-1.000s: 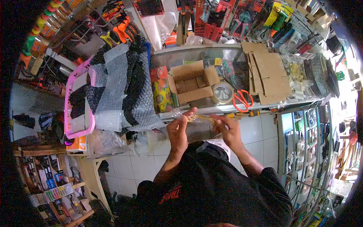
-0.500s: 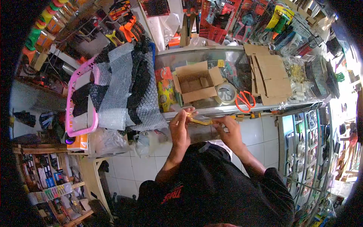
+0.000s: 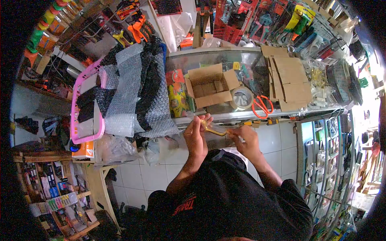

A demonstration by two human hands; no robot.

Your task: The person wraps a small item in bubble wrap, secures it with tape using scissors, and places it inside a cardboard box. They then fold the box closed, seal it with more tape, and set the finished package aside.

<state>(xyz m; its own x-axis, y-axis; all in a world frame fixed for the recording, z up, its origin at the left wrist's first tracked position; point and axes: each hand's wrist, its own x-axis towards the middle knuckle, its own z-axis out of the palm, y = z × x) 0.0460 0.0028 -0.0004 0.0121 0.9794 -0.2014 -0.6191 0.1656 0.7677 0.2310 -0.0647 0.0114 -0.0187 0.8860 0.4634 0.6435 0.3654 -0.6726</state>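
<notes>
Your grip is spanning the gold piece (image 3: 216, 132), left hand (image 3: 196, 140) holding one end, right hand (image 3: 248, 142) pinching the other; its bend is showing between them, on your side of the box (image 3: 213, 98).

The person wears a loose black top (image 3: 241, 201) of matte-looking cloth, its surface plain and dark over most of the body. On its left side sits a small block of red slanted lettering (image 3: 185, 205), too small to read with certainty. The left black sleeve (image 3: 157, 197) and right black sleeve (image 3: 292, 190) are wide and short, leaving the forearms uncovered. Both the left hand (image 3: 196, 138) and right hand (image 3: 246, 141) are bare.
</notes>
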